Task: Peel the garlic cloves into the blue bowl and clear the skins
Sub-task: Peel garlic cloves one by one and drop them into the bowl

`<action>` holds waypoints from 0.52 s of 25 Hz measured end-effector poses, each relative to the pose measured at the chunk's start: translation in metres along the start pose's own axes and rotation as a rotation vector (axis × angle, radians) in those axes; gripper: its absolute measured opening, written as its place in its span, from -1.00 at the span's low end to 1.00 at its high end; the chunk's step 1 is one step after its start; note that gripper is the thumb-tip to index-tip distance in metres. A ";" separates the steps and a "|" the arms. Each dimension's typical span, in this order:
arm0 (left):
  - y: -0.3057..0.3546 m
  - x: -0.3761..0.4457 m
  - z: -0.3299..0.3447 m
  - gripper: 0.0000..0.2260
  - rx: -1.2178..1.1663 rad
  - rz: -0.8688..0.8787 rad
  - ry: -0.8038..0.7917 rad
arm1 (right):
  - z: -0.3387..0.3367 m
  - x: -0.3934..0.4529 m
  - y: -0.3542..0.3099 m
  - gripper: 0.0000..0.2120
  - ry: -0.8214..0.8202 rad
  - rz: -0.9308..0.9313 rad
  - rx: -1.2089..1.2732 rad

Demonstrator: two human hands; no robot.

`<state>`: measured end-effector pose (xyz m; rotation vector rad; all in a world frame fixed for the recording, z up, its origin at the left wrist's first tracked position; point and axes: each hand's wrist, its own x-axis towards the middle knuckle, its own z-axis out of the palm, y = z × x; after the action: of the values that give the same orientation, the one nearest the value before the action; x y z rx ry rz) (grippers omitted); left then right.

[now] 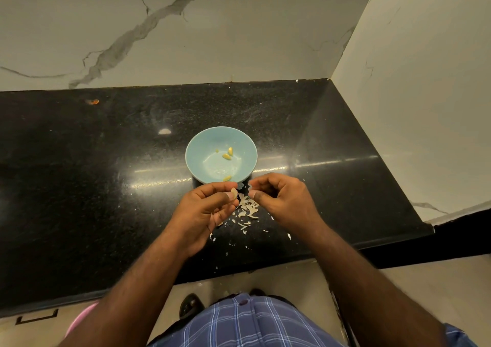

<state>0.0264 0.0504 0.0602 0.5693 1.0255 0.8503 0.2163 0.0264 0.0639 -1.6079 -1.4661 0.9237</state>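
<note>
No writing shows anywhere. The left hand [206, 211] pinches a garlic clove [233, 193] between thumb and fingers, just in front of the blue bowl [202, 145]. The right hand [281, 199], fingers curled, hovers beside it over the skins [248, 210]; whether it pinches anything is unclear.

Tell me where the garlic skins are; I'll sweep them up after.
The garlic skins lie scattered on the black counter, just in front of the blue bowl, below and between both hands.
</note>
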 end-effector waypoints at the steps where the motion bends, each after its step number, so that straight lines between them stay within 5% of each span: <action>1: -0.001 0.000 0.002 -0.83 0.015 0.003 -0.004 | 0.003 0.000 -0.002 -0.79 -0.020 -0.014 0.032; 5: 0.000 -0.001 0.005 -0.88 0.035 0.003 0.026 | 0.012 0.001 -0.005 -0.60 -0.100 -0.078 0.051; 13: -0.001 -0.002 0.009 -0.87 0.013 0.005 0.050 | 0.013 0.006 -0.012 -0.55 -0.073 0.024 0.140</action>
<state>0.0347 0.0482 0.0645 0.5641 1.0762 0.8668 0.2001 0.0338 0.0683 -1.5061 -1.4011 1.0846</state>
